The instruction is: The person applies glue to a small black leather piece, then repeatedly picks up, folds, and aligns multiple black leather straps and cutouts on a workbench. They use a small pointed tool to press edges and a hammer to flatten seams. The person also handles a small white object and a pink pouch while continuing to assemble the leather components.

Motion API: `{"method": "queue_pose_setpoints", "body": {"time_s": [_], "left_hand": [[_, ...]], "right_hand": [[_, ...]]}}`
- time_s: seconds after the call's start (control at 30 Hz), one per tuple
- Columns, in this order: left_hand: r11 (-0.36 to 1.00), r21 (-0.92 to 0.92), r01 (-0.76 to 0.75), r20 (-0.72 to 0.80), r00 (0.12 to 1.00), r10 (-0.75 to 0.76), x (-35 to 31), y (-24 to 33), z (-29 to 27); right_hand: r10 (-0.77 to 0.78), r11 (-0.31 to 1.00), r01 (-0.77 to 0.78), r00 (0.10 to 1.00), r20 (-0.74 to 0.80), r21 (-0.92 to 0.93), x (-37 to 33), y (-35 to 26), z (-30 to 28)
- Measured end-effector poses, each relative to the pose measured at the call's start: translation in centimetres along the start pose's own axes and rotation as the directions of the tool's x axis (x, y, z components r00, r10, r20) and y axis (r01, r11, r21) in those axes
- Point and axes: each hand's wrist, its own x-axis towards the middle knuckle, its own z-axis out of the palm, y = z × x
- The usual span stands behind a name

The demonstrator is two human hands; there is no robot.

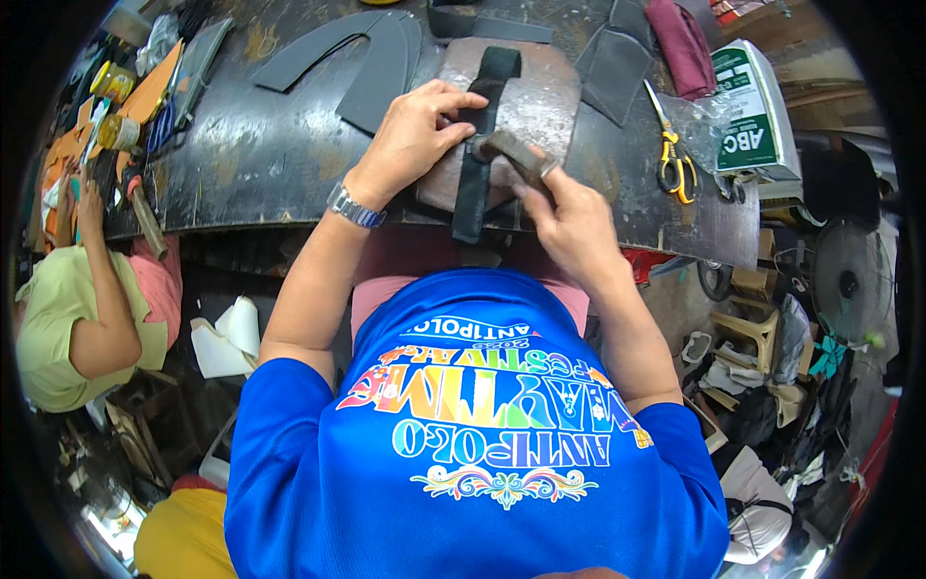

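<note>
A black strap (472,198) lies lengthwise over a worn, rounded slab (550,87) at the near edge of the dark workbench. The thumb and forefinger of my left hand (410,140) are closed at the strap's left edge, holding it against the slab. In my right hand (576,214) is a hammer (516,152) with a brown, curved head. Its round face sits at the strap, just below my left fingertips. The fingers of that hand wrap round the hammer, and its handle is mostly hidden by them.
Grey U-shaped sheet pieces (386,68) lie beyond my left hand. On the right are yellow-and-black scissors (670,154), a maroon roll (680,48) and a green-and-white box (752,116). A person in a yellow-green shirt (72,328) works at far left, near jars (118,132) and another hammer (145,214).
</note>
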Motion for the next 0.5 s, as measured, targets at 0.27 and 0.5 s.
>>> {"method": "queue_pose_setpoints", "body": {"time_s": [0.27,0.5], "left_hand": [[0.957,-0.27,0.109,-0.115,0.983,-0.144,-1.8,0.8,-0.9],[0.916,-0.398,0.05,-0.208,0.968,-0.143,-3.4,0.2,-0.8]], "right_hand": [[0.071,0.996,-0.056,0.962,-0.265,0.064,-1.9,4.2,-2.1],[0.165,0.934,-0.271,0.905,-0.392,-0.234,-2.3,7.2,-3.7]]}}
